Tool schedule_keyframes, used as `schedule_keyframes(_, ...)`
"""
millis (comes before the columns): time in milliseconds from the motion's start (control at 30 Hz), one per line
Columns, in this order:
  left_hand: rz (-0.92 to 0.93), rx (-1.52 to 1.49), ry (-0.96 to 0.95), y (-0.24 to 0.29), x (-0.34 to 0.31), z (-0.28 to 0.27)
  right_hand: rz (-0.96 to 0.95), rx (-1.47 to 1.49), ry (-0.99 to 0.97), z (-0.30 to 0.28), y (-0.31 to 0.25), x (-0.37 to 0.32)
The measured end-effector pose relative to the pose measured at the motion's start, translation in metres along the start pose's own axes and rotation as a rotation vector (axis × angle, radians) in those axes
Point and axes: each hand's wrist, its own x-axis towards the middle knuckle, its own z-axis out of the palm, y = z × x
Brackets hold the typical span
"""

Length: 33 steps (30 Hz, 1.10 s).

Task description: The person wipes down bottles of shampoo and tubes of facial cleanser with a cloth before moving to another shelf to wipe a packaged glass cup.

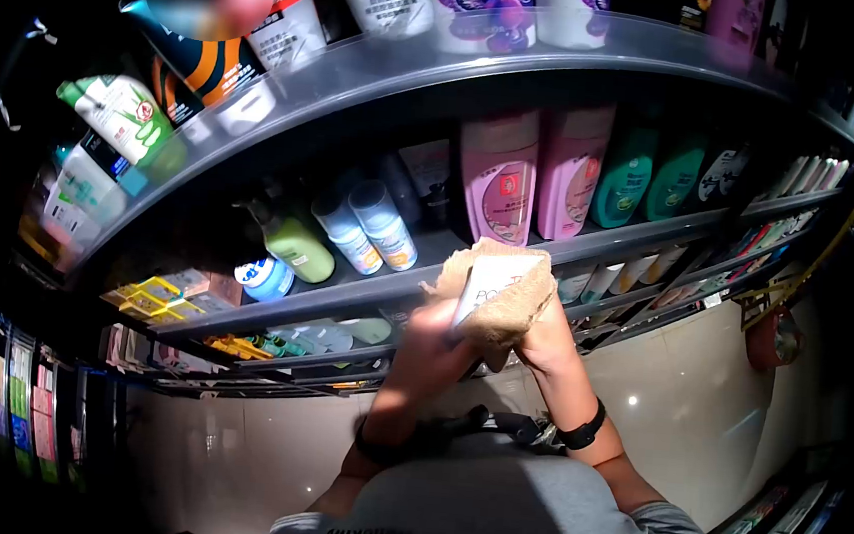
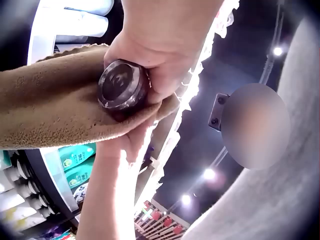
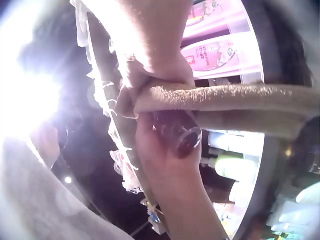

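My left hand [image 1: 426,342] grips a bottle with a white printed face [image 1: 491,282], low in front of the shelf. Its dark round cap [image 2: 121,86] pokes out of the grip in the left wrist view. A tan cloth [image 1: 514,309] is wrapped around the bottle's far side and hangs over it. Holding the cloth is my right hand [image 1: 544,332], on the bottle's right; the cloth covers most of its fingers. In the right wrist view the cloth [image 3: 235,97] stretches sideways past the dark cap [image 3: 187,140].
Right behind the hands runs a curved shelf edge [image 1: 589,242]. Pink bottles [image 1: 499,177], teal bottles [image 1: 624,182] and a green pump bottle [image 1: 299,242] stand on that shelf. An upper shelf [image 1: 414,50] overhangs it with tubes. Pale tiled floor [image 1: 658,386] lies below.
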Motion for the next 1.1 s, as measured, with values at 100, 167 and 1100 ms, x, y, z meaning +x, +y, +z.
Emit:
schedule_keyframes(100,0.061,0.014,-0.042,-0.005,0.005,0.004,-0.141,0.073,0.064,-0.006,0.004,-0.006)
schedule_keyframes(167,-0.127,-0.008,-0.204,0.002,0.004,0.003,-0.215,0.16,0.134,0.0,0.0,-0.008)
schedule_keyframes(1100,-0.702,-0.554,-0.263,0.004,-0.017,0.005,-0.115,0.631,-0.009,-0.058,0.043,-0.017)
